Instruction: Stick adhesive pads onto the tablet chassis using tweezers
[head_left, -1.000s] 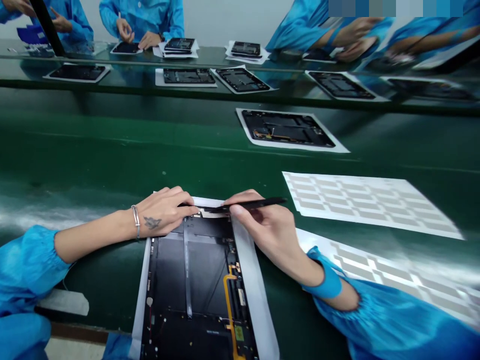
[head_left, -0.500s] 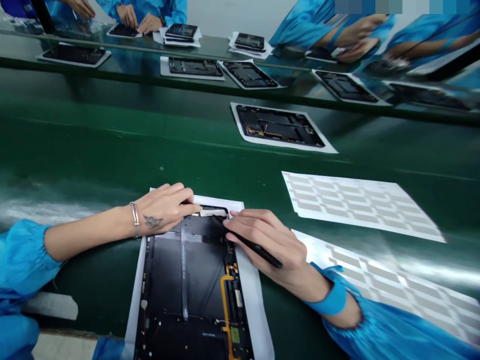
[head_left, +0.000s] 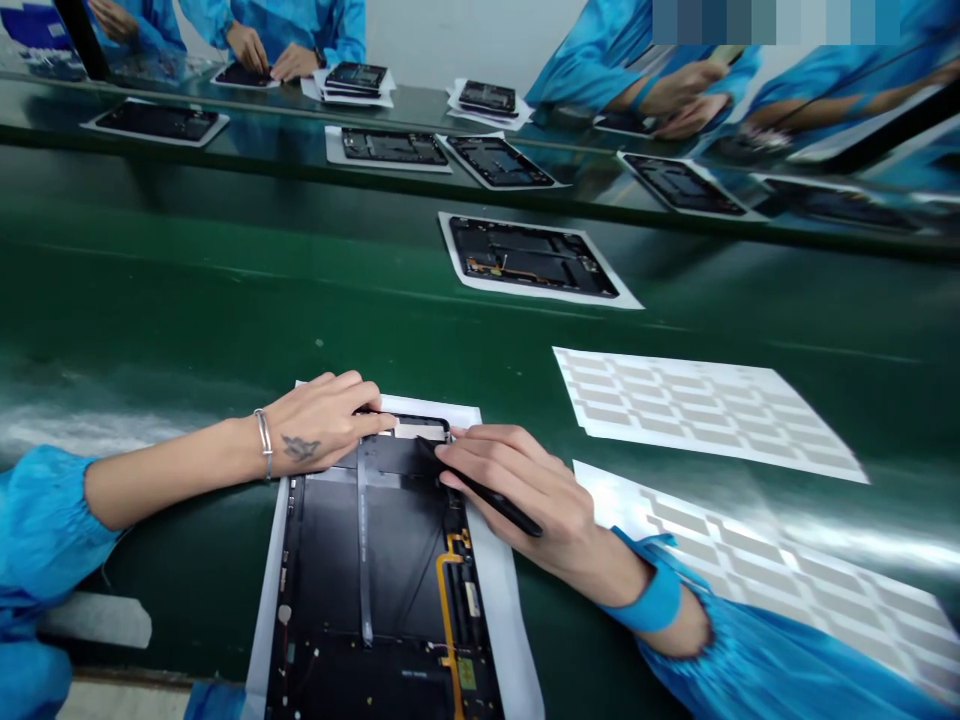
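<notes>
Gripping 1 black tool [head_left: 510, 508]: right fingers [head_left: 487, 464].

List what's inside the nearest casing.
The casing shows an orange ribbon, a grey strip and a white piece. The left hand hides its far-left corner; the near end is out of frame.

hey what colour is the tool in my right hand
The tool is black; the head view shows it best.
</notes>
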